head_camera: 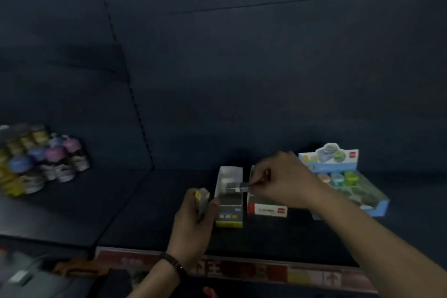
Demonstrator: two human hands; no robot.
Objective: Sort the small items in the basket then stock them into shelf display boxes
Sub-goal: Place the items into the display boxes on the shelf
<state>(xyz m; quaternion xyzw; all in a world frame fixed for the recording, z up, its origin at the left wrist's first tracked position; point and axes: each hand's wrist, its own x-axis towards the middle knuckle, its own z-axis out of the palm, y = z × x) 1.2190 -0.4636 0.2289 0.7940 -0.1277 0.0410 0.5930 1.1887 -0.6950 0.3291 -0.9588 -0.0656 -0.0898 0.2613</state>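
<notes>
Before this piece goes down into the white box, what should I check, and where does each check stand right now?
1. Right hand has the small grey pack: ok, pinched at one end.
2. Pack is over the white display box: ok, it hangs above the open top.
3. Free slot in that box: cannot tell, the inside is blurred.
4. Pack matches what is in the box: cannot tell, labels unreadable.
5. Left hand holds the yellow-topped pack: ok, gripped just left of the box.
6. Red-and-white box out of the way: ok, it stands beside the white box on the right.
</notes>
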